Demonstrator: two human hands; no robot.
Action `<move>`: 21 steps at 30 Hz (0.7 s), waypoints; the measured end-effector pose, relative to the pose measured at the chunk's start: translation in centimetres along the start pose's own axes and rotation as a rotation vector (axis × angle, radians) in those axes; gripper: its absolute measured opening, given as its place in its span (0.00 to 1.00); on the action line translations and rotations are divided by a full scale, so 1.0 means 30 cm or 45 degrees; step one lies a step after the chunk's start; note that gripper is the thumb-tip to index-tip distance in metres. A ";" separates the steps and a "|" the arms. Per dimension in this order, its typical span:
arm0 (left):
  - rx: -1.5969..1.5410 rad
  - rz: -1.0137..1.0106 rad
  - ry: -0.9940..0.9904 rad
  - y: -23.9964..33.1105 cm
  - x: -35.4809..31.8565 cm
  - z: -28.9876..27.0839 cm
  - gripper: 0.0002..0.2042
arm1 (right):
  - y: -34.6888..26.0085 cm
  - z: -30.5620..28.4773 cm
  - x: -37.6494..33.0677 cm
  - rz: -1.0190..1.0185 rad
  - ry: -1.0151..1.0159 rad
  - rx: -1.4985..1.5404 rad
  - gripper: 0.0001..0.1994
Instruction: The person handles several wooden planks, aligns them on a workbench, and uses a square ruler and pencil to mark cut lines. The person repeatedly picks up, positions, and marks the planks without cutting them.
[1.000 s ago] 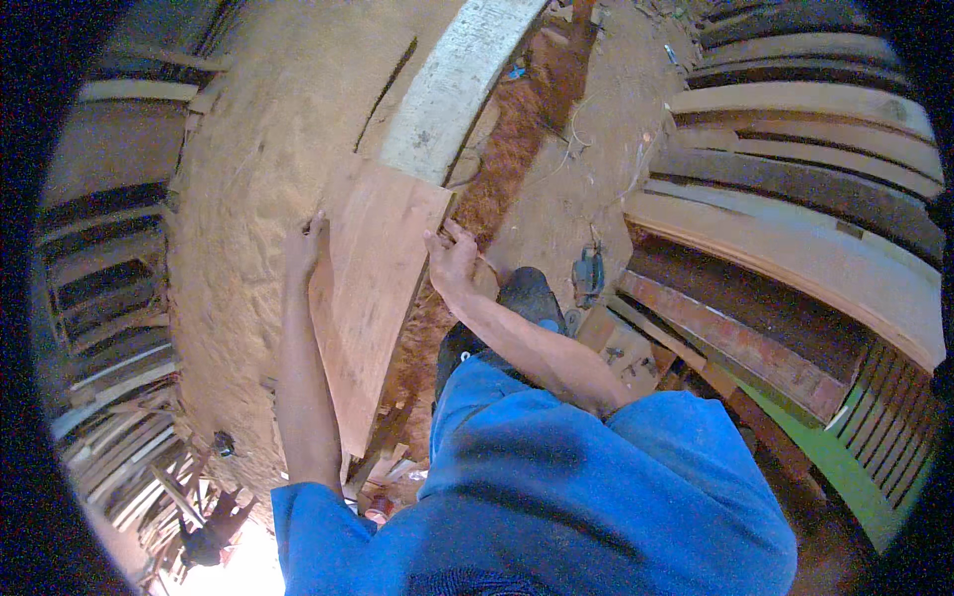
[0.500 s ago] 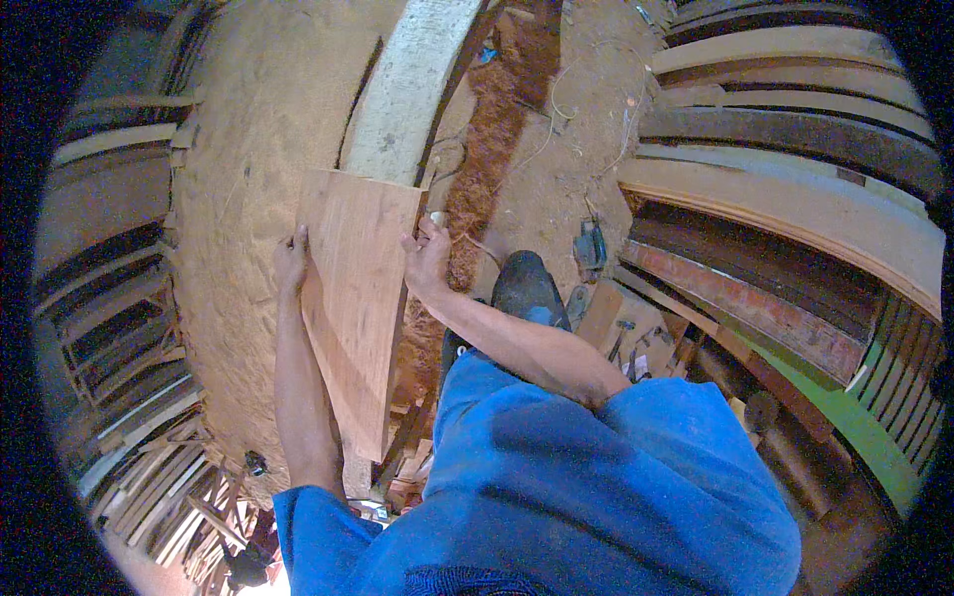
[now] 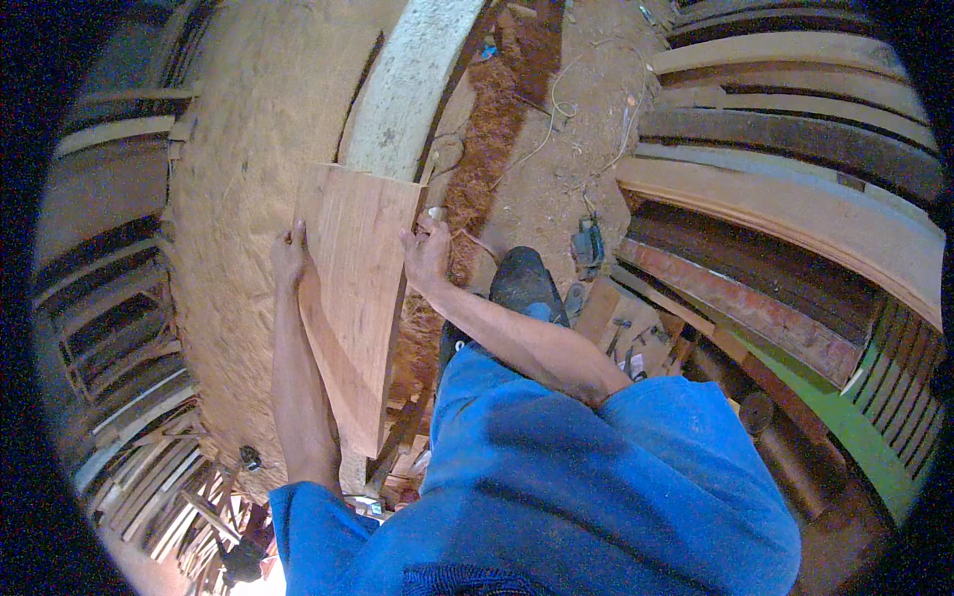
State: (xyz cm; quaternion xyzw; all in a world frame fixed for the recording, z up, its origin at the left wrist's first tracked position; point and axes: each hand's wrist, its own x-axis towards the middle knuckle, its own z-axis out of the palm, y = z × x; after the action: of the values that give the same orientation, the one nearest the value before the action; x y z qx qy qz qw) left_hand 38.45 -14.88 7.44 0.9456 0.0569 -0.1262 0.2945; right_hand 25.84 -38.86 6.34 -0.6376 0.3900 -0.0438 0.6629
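A flat, light-brown wooden board (image 3: 360,258) narrows toward my body, and its far end lies over a long whitish plank (image 3: 412,94). Along its left edge, my left hand (image 3: 289,256) grips the side, thumb up, with most of the fingers hidden. My right hand (image 3: 427,260) holds the opposite edge near the far corner, its fingers bent around the side. Both forearms reach in from the lower part of the view, the right one crossing above my knee.
Sandy, dust-covered ground (image 3: 229,189) spreads to the left. Stacked timber (image 3: 775,169) lines the right side, with more wood pieces (image 3: 149,477) at lower left. A dark power tool (image 3: 588,246) and a loose cable (image 3: 545,144) lie on the ground to the right.
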 end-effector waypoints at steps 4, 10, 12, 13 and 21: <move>0.050 -0.131 0.043 -0.015 0.021 0.024 0.29 | -0.010 -0.002 -0.003 -0.021 0.028 -0.089 0.16; 0.183 -0.034 0.096 -0.005 0.014 0.015 0.30 | -0.001 -0.004 0.004 -0.184 0.053 -0.266 0.15; 0.176 0.009 0.051 0.005 0.006 -0.003 0.30 | -0.001 -0.009 0.007 -0.108 0.010 -0.175 0.15; 0.179 0.007 0.026 0.010 0.003 -0.010 0.30 | 0.000 -0.013 0.005 -0.053 -0.020 -0.144 0.15; 0.207 -0.052 0.110 0.051 -0.024 -0.001 0.28 | 0.012 -0.036 0.008 -0.118 -0.093 -0.001 0.20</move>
State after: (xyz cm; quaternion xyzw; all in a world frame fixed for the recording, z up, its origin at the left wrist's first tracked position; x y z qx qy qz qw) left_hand 38.02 -16.15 8.49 0.9696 0.0785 -0.0954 0.2113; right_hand 25.23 -39.81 6.04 -0.6566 0.3354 -0.0509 0.6737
